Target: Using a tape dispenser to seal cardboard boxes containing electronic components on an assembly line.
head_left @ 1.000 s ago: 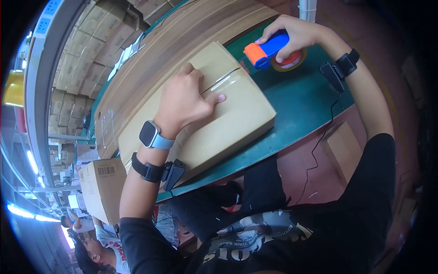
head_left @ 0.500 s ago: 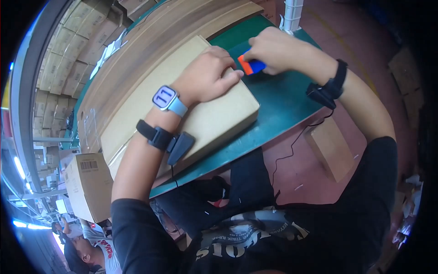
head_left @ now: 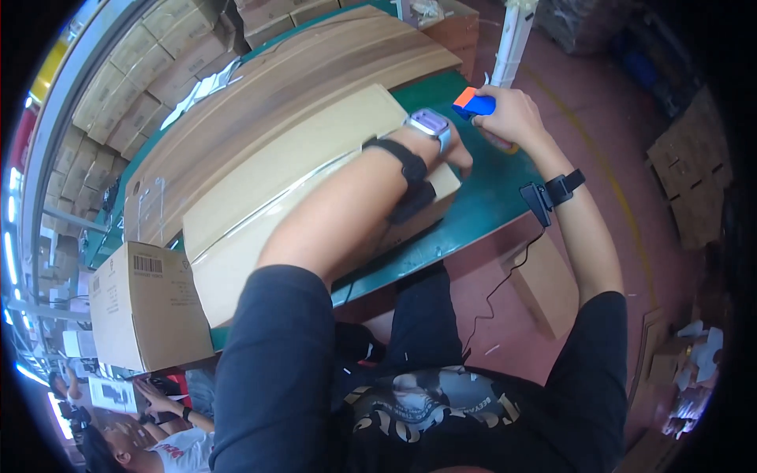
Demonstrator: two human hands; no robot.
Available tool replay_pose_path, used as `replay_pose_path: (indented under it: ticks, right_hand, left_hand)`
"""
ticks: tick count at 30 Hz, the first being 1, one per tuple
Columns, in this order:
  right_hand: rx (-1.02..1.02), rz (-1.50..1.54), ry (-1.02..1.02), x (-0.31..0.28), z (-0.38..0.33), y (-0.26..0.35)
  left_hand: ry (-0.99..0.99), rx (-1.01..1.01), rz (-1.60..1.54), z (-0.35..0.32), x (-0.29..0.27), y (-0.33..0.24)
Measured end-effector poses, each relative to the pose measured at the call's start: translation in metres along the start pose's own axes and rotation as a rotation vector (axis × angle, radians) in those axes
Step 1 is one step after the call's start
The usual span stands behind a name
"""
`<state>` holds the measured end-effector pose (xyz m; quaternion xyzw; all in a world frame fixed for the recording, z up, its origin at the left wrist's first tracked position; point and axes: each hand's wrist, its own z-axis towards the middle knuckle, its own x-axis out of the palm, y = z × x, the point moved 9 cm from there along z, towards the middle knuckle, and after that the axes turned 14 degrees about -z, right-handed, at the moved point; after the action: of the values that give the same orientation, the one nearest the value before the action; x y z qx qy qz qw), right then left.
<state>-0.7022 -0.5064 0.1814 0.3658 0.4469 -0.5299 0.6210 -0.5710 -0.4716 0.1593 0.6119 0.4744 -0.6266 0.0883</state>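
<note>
A long cardboard box point(head_left: 296, 162) lies on the green table, with a lengthwise seam along its top that shines like clear tape. My left hand point(head_left: 456, 148) reaches over the box's far right end. Its visible fingers stretch down past the edge, while the wrist and watch hide the rest. To the right of that end, my right hand point(head_left: 512, 118) is closed around a blue and orange tape dispenser point(head_left: 478, 104). The dispenser is held above the table, apart from the box.
Wooden boards point(head_left: 260, 98) lie behind the box on the green table point(head_left: 505, 185). Another carton point(head_left: 146, 303) stands at the left, and a smaller box point(head_left: 544, 292) is on the floor. A white post point(head_left: 512, 47) rises at the far corner. Co-workers point(head_left: 169, 449) are at lower left.
My left hand has moved from the box's top to its right end, and that arm now stretches across the box. My right hand has moved right, away from the box, with the tape dispenser.
</note>
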Motion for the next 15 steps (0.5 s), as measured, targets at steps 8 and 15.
replay_pose_path:
  ticks: [8, 15]
  right_hand:
    - [0.07, 1.257, 0.486, 0.025, 0.112, 0.033]
    - [-0.037, 0.957, 0.906, 0.042, 0.158, 0.096]
  left_hand:
    - [-0.3, -0.317, 0.22, -0.145, -0.014, 0.004]
    - [-0.498, -0.127, 0.18, -0.178, -0.002, -0.008]
